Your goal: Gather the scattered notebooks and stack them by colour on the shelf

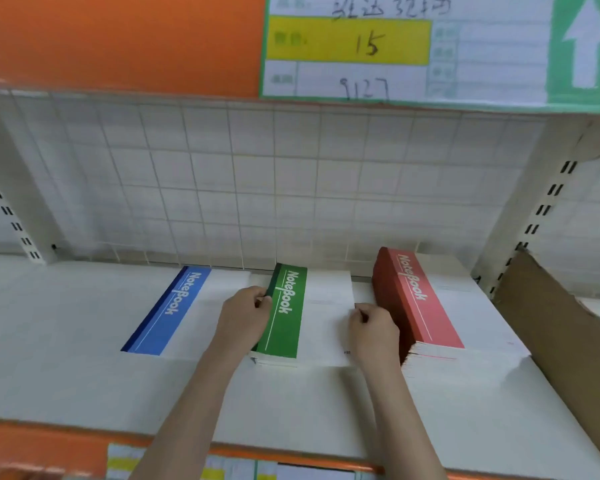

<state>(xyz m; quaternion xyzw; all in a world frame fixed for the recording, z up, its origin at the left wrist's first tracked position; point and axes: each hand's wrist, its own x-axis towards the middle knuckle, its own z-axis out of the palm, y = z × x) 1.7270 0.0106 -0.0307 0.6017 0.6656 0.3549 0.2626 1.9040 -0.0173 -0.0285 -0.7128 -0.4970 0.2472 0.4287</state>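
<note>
The left hand [245,315] pinches the green notebook stack's [284,313] left edge. The right hand [373,332] pinches its right edge. Blue notebook [168,311] lies left, red stack [420,303] right.

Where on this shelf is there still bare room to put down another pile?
The widest bare patch is left of the blue notebooks, out to the left upright. The shelf's front strip is bare too. It's crowded between the green stack and red stack, where the right hand fills the gap; the left hand fills the blue-green gap.
</note>
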